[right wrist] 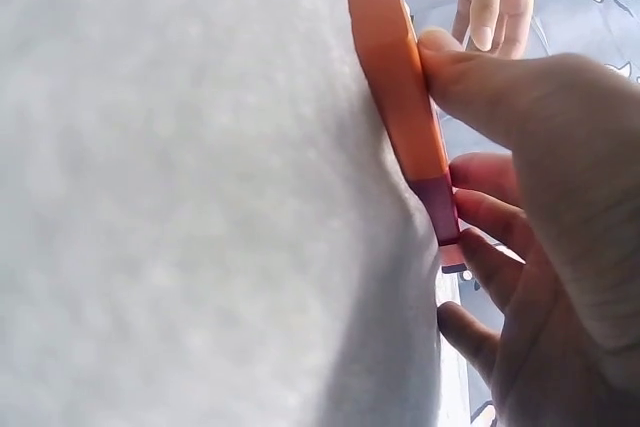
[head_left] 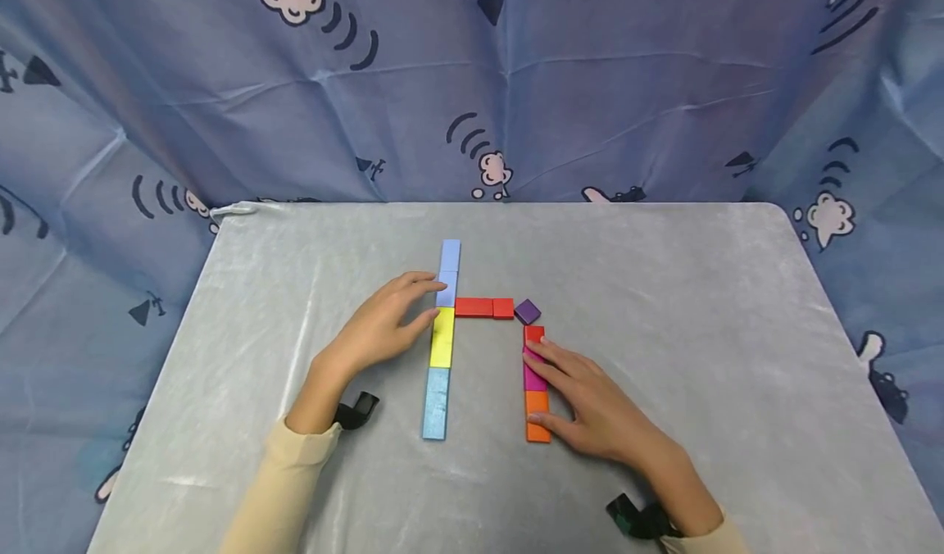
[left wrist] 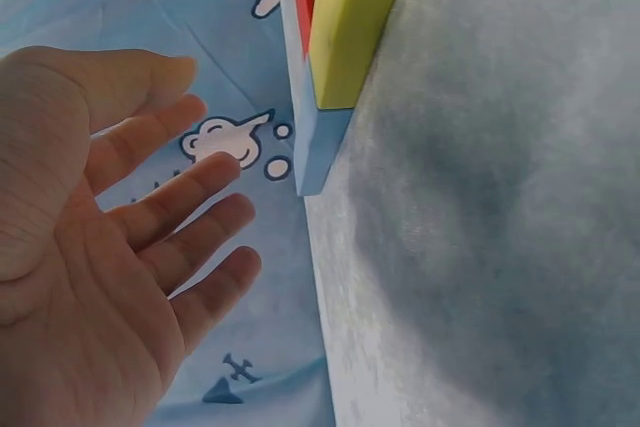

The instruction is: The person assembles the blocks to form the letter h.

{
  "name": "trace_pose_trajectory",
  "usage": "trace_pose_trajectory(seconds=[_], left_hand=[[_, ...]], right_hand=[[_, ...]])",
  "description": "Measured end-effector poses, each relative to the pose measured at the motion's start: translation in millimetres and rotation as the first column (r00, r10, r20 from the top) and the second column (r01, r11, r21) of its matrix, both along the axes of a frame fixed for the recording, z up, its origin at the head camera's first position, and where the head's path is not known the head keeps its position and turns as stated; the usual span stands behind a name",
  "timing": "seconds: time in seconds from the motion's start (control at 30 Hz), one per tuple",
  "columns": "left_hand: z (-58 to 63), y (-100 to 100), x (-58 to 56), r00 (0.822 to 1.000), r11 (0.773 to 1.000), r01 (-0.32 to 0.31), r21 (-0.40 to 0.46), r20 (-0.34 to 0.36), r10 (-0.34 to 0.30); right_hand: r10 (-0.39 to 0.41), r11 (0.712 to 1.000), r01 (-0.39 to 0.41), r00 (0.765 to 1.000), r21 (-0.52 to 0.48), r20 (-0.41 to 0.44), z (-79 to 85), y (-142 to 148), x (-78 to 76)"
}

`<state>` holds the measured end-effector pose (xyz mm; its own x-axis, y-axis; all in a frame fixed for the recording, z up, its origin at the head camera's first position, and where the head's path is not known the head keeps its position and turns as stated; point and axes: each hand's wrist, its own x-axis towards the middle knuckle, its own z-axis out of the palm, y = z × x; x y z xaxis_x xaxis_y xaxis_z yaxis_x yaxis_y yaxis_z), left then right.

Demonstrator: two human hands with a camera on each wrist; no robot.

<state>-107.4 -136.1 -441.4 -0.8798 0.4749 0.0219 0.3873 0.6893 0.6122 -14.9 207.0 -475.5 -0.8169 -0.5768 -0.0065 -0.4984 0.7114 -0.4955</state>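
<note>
My left hand (head_left: 379, 324) hovers with fingers loosely spread beside a straight column of blocks, holding nothing. Periwinkle blocks (head_left: 451, 256) form that column's far end, then come a yellow block (head_left: 442, 338) and a light blue block (head_left: 436, 405). A long red block (head_left: 474, 307) and a short red block (head_left: 503, 308) run rightward from it. At their end sits a purple block (head_left: 527, 311), turned diagonally. Over the right column lies my right hand (head_left: 601, 406), fingertips on its red block (head_left: 533, 334) and magenta block (head_left: 536, 380), thumb touching the orange part (right wrist: 395, 57).
The blocks lie on a grey cloth-covered table (head_left: 701, 292). Behind and beside it hangs a blue patterned curtain (head_left: 590, 111). A dark device is strapped at each wrist, and both forearms come in from the near edge.
</note>
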Motion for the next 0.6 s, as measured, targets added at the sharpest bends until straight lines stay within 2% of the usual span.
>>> trace_pose_trajectory(seconds=[0.17,0.43,0.6], left_hand=[[-1.0,1.2,1.1,1.0,1.0,0.001,-0.013,-0.005,-0.001],[-0.6,-3.9,1.9,0.999,0.999,-0.033,-0.021,-0.024,0.033],[-1.7,-7.8,2.4,0.999,0.999,-0.04,-0.025,-0.02,0.04]], right_hand=[[-0.009,1.0,0.009,1.0,0.004,-0.01,1.6,2.4,1.1],[-0.007,1.0,0.008,0.999,0.005,-0.052,2.6,3.1,1.9],[-0.024,0.999,0.023,0.997,-0.023,-0.069,2.5,1.2,0.9]])
